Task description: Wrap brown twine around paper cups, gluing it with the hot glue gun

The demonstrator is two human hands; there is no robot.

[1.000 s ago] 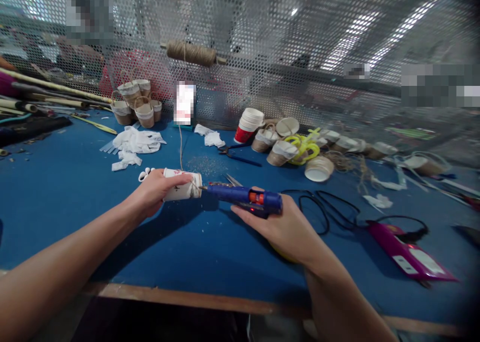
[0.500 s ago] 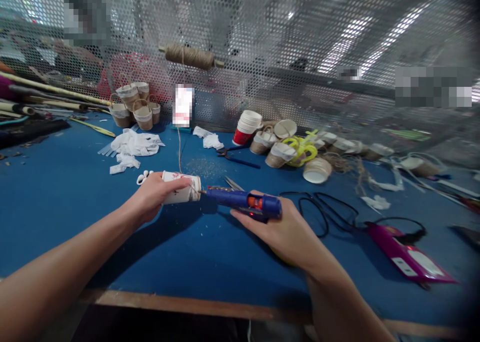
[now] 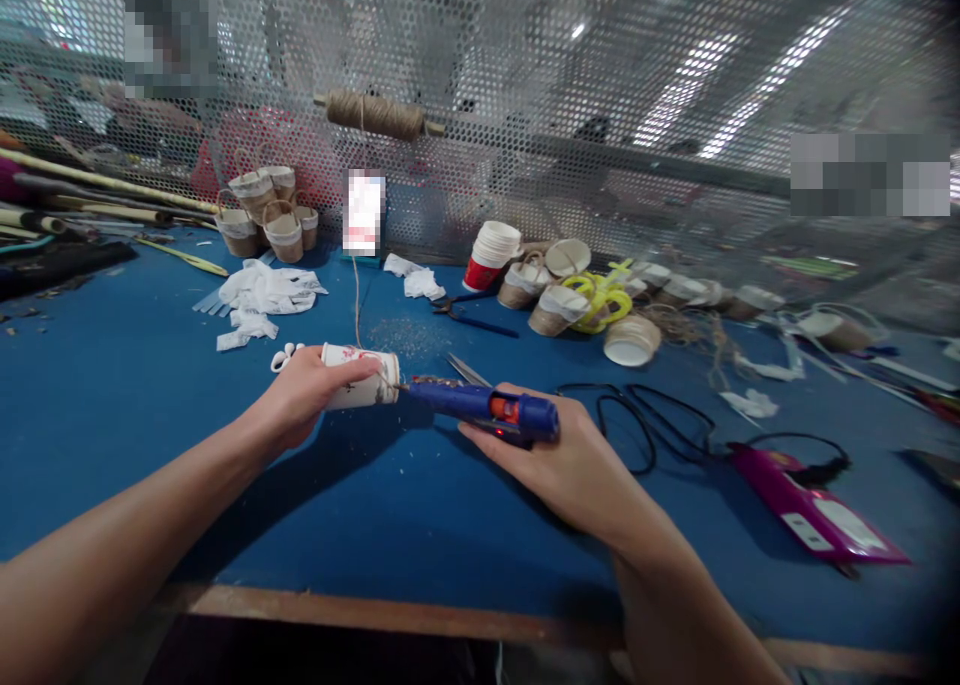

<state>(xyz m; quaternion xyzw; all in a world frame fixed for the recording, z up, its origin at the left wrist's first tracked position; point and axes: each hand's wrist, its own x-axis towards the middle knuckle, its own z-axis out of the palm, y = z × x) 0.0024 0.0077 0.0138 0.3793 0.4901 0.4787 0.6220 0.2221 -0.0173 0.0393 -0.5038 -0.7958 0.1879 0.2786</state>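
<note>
My left hand (image 3: 300, 390) is closed around a white paper cup (image 3: 361, 390) with a red print, lying on its side in the air above the table. The thumb presses near the cup's rim end. A thin twine (image 3: 356, 300) runs down from the twine spool (image 3: 375, 113) to the cup. In my right hand (image 3: 566, 460) is a blue hot glue gun (image 3: 480, 405), with a small red light lit. Its nozzle tip points left and is at the cup's rim; whether it touches I cannot tell. Scissors (image 3: 469, 370) lie behind the gun, partly hidden.
Twine-wrapped cup baskets (image 3: 283, 235) stand back left near white scraps (image 3: 270, 290). Stacked paper cups (image 3: 491, 255), pliers (image 3: 480, 323) and a yellow ribbon (image 3: 604, 300) lie at the back. A purple power strip (image 3: 817, 510) with a black cable (image 3: 652, 415) is on the right. Perforated metal mesh (image 3: 480, 55) rises behind.
Almost nothing differs. The whole view shifts very slightly; both hands keep the cup and the glue gun in the same position against each other.
</note>
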